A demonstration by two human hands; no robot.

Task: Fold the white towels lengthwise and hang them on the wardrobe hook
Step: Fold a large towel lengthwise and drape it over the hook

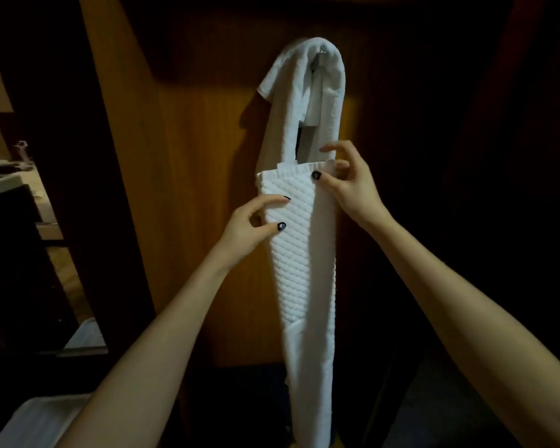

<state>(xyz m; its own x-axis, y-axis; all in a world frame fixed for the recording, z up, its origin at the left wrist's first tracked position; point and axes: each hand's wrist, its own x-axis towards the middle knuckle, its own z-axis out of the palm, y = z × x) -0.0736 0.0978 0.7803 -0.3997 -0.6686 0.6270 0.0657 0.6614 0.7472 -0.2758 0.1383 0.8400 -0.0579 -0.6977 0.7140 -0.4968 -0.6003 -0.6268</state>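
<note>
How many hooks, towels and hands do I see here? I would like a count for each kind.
hook: 1
towels: 2, plush towel over the hook, ribbed towel in front
hands: 2, left hand, right hand
Total: 5

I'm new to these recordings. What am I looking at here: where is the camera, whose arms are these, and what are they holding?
There is no machine here. A person works with bare hands, and the single picture comes from a camera worn on the head, looking forward and down. That is why the left hand and right hand reach in from the bottom. A white towel is draped over a hook on a wooden wardrobe panel. In front hangs a long ribbed white layer; whether it is the same towel or a second one I cannot tell. The left hand pinches its left edge, the right hand its upper right corner.
</note>
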